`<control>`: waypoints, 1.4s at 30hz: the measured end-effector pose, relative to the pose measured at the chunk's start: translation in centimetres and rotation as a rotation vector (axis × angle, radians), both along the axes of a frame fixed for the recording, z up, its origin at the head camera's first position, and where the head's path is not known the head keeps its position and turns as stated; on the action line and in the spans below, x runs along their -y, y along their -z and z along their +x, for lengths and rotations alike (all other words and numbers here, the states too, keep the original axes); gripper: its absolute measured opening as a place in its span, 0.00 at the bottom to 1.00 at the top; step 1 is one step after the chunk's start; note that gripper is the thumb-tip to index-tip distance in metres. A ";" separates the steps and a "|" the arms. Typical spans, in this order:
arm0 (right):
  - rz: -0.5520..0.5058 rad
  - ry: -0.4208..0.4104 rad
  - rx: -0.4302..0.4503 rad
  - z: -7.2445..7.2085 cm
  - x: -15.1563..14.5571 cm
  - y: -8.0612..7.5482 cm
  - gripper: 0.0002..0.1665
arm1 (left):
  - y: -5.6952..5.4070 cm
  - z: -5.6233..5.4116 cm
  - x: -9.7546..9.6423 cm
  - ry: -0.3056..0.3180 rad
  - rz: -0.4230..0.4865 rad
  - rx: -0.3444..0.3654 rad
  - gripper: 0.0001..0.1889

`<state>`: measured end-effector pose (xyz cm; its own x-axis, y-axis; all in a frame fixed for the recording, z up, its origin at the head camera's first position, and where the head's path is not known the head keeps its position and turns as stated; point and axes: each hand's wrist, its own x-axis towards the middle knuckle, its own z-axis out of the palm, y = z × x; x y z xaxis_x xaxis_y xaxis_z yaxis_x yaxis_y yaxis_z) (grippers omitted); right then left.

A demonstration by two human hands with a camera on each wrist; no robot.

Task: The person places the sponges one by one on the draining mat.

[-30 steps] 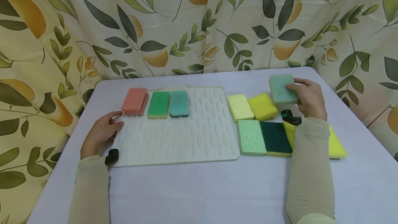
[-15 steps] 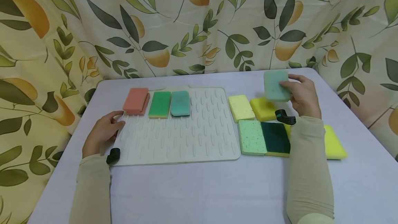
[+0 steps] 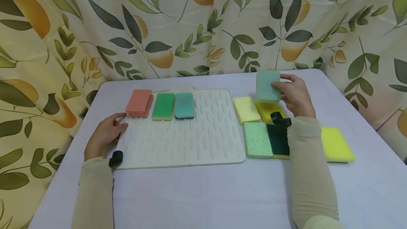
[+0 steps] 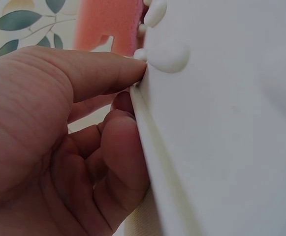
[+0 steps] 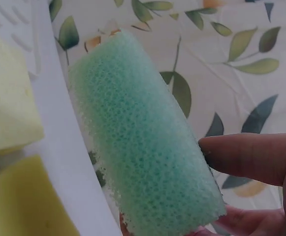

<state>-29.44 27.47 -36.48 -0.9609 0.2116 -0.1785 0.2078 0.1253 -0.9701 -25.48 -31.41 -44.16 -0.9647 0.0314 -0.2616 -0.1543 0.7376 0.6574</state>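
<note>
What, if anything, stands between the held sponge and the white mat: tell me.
Nothing visible blocks the held sponge, raised in the right hand, from the white mat; the pale yellow sponge beside the mat's right edge appears lower.

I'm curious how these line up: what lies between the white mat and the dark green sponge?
In the head view, a speckled light-green sponge lies between the white mat and the dark green sponge.
</note>
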 end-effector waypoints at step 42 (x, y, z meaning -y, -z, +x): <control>-0.080 -0.278 0.009 -2.0 11.0 1.4 0.36 | 0.1 0.0 0.2 0.011 -0.009 -0.025 0.32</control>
<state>-31.47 16.49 -37.88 -0.9783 -0.0750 -0.1931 0.1851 0.1015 -0.9775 -25.45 -31.56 -44.25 -0.9704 0.0399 -0.2382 -0.1300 0.7448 0.6545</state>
